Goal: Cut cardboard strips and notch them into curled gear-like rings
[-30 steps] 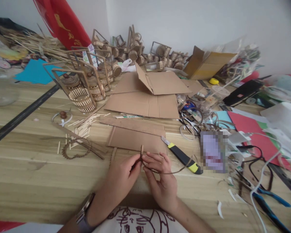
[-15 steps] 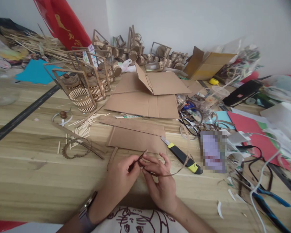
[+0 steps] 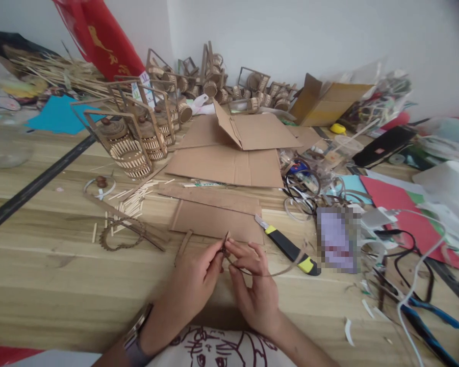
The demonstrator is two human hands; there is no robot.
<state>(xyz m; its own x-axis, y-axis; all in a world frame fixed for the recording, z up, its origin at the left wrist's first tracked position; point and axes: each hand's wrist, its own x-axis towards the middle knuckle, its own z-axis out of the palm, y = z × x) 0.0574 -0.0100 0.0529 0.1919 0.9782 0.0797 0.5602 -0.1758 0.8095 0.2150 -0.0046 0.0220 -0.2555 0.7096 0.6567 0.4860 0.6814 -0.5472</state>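
Observation:
My left hand (image 3: 199, 275), with a watch on its wrist, pinches a thin brown cardboard strip (image 3: 285, 271) that looks partly curled or coiled at the fingertips. My right hand (image 3: 254, 285) grips the same strip between thumb and fingers; its loose end curves out to the right, over the utility knife (image 3: 286, 247). Most of the coiled part is hidden by the fingers. Just beyond my hands lies a flat cardboard piece (image 3: 214, 219). To the left rest a notched brown strip bent in a loop (image 3: 112, 244) and several short pale sticks (image 3: 133, 204).
Small stick-walled baskets with frame handles (image 3: 130, 155) stand at the left, more at the back. Larger cardboard sheets (image 3: 229, 163) lie mid-table. On the right are tangled cables (image 3: 302, 191), blue-handled pliers (image 3: 424, 326) and red paper (image 3: 405, 214). A black bar (image 3: 38, 183) crosses the left side.
The strip's tip at my fingers has turned more upright, and its loose end has swung to the right. Both hands stay close together with their grip kept.

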